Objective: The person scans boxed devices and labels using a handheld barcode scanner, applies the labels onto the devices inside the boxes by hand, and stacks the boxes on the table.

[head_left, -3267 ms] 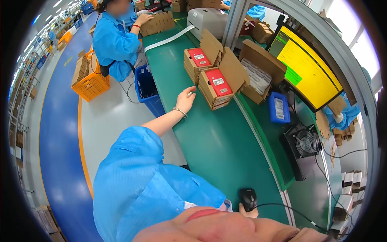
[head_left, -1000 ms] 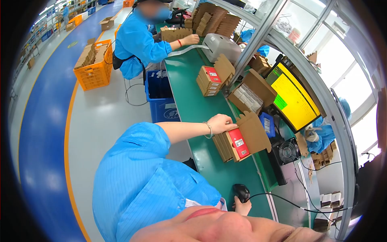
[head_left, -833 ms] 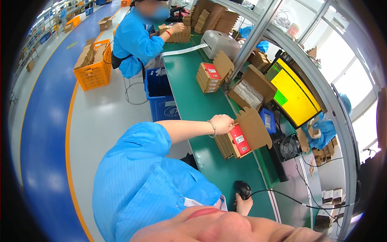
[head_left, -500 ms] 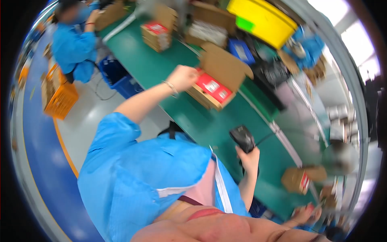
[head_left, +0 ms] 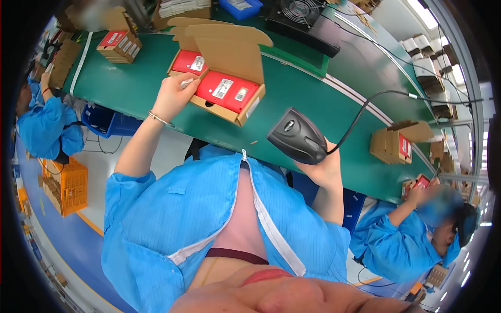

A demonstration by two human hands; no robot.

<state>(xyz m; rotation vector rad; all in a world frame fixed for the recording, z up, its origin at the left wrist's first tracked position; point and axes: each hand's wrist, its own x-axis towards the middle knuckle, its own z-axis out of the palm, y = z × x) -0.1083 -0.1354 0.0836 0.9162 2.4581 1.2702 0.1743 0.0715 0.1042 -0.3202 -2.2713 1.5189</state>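
Observation:
My right hand (head_left: pixel 324 166) is wrapped round a black barcode scanner (head_left: pixel 297 136), raised above the green table's front edge. My left hand (head_left: pixel 177 94), with a bracelet at the wrist, has its fingers pinched at the left end of an open cardboard box (head_left: pixel 253 101). A small whitish thing shows at those fingertips, too small to name. Inside this box lies a red box (head_left: pixel 225 89) with white labels facing up. Its brown lid stands raised behind. Just behind and left, another open carton holds a red box (head_left: pixel 190 61), partly covered by the lid and my hand.
Stacked cartons with a red top (head_left: pixel 117 46) stand at the far left, more cartons (head_left: pixel 391 146) at the right. A blue tray (head_left: pixel 240 7) and a black fan unit (head_left: pixel 302 26) are behind. One person (head_left: pixel 49 125) is at left, another (head_left: pixel 402 235) at right. The scanner's cable crosses the right side.
The view has swung to the right. The scanner, earlier low near the table, is now lifted in my right hand. My left hand has moved from beside the boxes to the near box's left end.

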